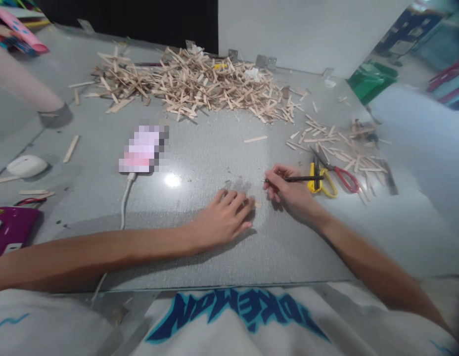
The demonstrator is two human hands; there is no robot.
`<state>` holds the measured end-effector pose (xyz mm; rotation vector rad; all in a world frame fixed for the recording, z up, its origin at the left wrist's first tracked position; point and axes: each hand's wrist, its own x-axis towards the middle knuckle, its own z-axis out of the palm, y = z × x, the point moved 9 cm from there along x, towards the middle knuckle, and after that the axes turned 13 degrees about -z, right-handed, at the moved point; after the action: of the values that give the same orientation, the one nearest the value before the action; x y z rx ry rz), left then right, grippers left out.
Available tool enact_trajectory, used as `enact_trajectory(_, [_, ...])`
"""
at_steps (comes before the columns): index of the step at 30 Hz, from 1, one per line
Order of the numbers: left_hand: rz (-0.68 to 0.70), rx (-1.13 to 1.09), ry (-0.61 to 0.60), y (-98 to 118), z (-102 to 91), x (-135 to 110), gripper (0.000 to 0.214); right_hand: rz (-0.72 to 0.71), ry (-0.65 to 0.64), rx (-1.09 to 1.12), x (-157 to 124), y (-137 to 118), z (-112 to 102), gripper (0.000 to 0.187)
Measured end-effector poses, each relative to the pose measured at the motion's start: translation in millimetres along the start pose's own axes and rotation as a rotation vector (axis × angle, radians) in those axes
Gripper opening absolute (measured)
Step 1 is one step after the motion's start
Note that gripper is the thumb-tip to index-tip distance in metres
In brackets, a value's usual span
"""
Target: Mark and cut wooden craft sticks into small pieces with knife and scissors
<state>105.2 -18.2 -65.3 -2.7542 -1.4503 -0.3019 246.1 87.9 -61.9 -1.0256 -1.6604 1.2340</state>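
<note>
My left hand [226, 215] lies palm down on the grey tabletop [200, 153], its fingers spread. By its fingertips is a tiny pale wooden scrap [257, 204]; whether the hand touches it I cannot tell. To the right, my right hand [289, 190] is closed round a slim black pen [303, 179], whose tip points left, just off my left hand's fingers. Behind the pen's far end lie a yellow-handled tool [314, 179] and red-and-yellow-handled scissors [346, 178], partly overlapping. One loose wooden stick [255, 139] rests beyond both hands.
A heap of wooden sticks [200, 84] spreads along the back, with more sticks [326, 141] scattered at right. At left are a phone [142, 148] on a white cable [123, 207], a white mouse-shaped object [27, 166] and a purple device [18, 227]. A green bin [372, 81] stands beyond.
</note>
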Motion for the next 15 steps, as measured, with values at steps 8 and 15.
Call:
enact_trajectory(8, [0.035, -0.06, 0.086, -2.5, -2.8, -2.4, 0.04, 0.021, -0.126, 0.044, -5.1, 6.4, 18.3, 0.046])
enact_trajectory(15, [0.076, -0.144, 0.026, -5.5, 5.8, -3.5, 0.041, -0.019, -0.208, -0.062, -4.2, 15.2, 29.8, 0.048])
